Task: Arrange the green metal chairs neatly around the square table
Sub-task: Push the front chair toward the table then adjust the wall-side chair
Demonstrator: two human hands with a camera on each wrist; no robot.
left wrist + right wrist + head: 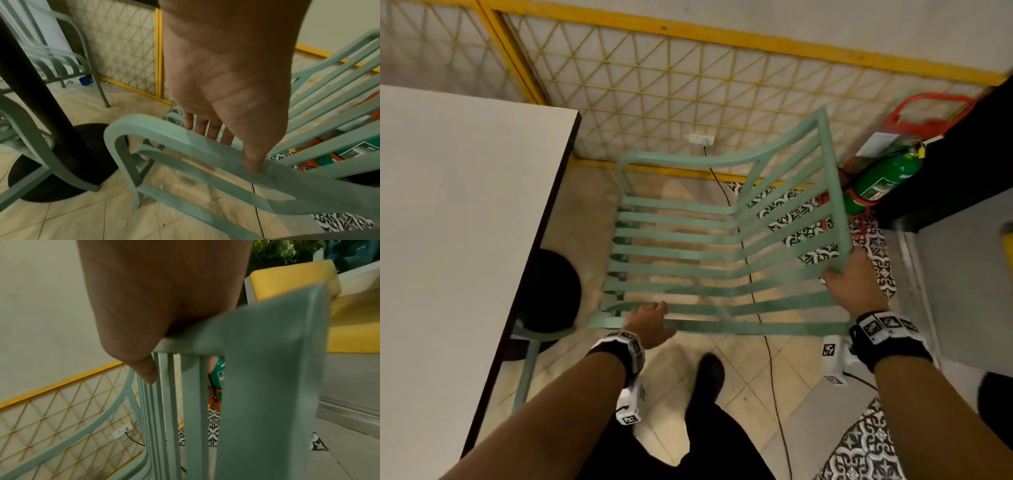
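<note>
We are gripping the mint-green slatted metal chair with both hands. Our left hand is curling over the near-left seat rail, thumb under it and fingers over the slat in the left wrist view. Our right hand is wrapping around the near end of the backrest's top bar. The chair is sitting just right of the white square table with dark edge, seat front facing the table and backrest to the right. We cannot tell whether its legs are touching the floor. A second green chair's frame is showing near-left, tucked under the table beside the black round pedestal base. Risks, as we are judging them: a black power cable is running from the wall socket across the tiled floor under the seat, so dragging the legs could snag or unplug it. A green fire extinguisher in its red stand is standing just beyond the backrest, far right, so any swing that way could knock it. Pushing left too hard could clip the table edge or the pedestal.
</note>
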